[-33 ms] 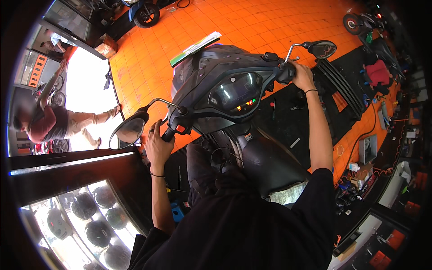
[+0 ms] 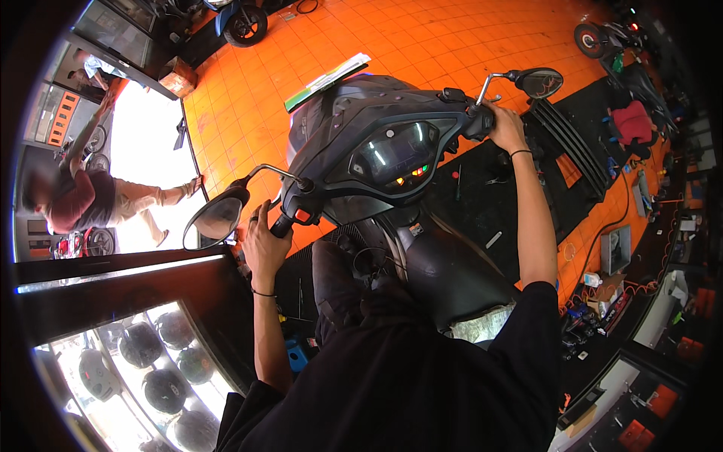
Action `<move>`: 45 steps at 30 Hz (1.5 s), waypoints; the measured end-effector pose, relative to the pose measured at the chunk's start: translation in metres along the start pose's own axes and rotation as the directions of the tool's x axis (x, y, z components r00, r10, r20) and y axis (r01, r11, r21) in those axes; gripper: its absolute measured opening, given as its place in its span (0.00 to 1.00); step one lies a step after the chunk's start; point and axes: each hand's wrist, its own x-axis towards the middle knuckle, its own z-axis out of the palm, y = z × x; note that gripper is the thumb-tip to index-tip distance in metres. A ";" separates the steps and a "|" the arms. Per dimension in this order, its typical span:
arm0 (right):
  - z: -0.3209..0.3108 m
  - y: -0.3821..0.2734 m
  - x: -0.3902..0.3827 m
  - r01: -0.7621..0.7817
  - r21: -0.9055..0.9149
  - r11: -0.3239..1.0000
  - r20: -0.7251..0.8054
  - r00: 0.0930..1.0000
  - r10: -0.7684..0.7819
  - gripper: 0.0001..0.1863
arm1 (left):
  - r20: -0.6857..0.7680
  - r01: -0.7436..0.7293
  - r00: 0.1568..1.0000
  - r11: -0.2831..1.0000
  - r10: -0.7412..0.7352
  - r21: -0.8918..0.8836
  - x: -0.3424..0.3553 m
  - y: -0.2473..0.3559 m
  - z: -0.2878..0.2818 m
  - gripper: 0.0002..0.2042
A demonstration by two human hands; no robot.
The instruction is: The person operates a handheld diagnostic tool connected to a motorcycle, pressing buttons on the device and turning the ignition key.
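I sit astride a dark grey scooter (image 2: 354,120) and look down on its lit dashboard (image 2: 399,154). My left hand (image 2: 263,242) is closed around the left handlebar grip (image 2: 282,224), just beside a red switch and the left mirror (image 2: 217,218). My right hand (image 2: 506,126) grips the right handlebar grip (image 2: 479,120) below the right mirror (image 2: 541,81). Both arms are bare below black sleeves, each with a thin band at the wrist.
The orange tiled floor (image 2: 248,98) stretches ahead. A black mat (image 2: 482,203) with scattered tools lies to the right. A person in a red shirt (image 2: 75,200) sits at the bright doorway on the left. A glass case of helmets (image 2: 151,361) stands at lower left. Another scooter (image 2: 241,22) is parked far ahead.
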 end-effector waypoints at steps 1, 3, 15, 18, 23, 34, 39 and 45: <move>-0.001 -0.001 0.000 -0.005 0.003 1.000 0.002 1.000 0.005 0.31 | 0.003 0.006 1.000 1.000 -0.006 -0.007 0.000 0.001 -0.001 0.34; -0.002 -0.001 0.000 -0.017 0.001 1.000 0.012 1.000 0.017 0.31 | 0.013 0.015 1.000 1.000 -0.015 -0.023 0.000 0.003 -0.002 0.34; 0.013 0.006 -0.004 0.075 0.017 0.997 -0.154 0.985 -0.071 0.32 | 0.029 0.019 0.999 1.000 -0.019 -0.022 0.001 0.001 -0.001 0.35; 0.017 0.009 -0.005 0.110 0.001 0.994 -0.206 0.973 -0.108 0.32 | 0.011 -0.003 1.000 1.000 0.003 0.009 0.001 -0.002 0.003 0.35; -0.005 -0.003 0.005 -0.022 -0.027 0.999 0.080 0.996 0.024 0.32 | 0.039 0.037 0.999 0.999 -0.037 -0.007 0.001 -0.001 0.001 0.34; 0.008 0.010 0.007 -0.049 -0.065 0.997 0.071 0.996 0.054 0.33 | 0.022 0.008 1.000 1.000 -0.008 -0.013 0.001 0.000 -0.001 0.34; 0.007 0.010 0.004 -0.032 -0.057 0.998 0.046 0.998 0.034 0.33 | 0.027 0.010 1.000 1.000 -0.010 -0.011 0.002 -0.001 0.001 0.34; 0.006 0.008 0.002 -0.033 -0.038 0.999 0.030 0.999 0.034 0.32 | -0.025 -0.019 0.999 1.000 0.020 0.011 0.001 -0.001 0.001 0.30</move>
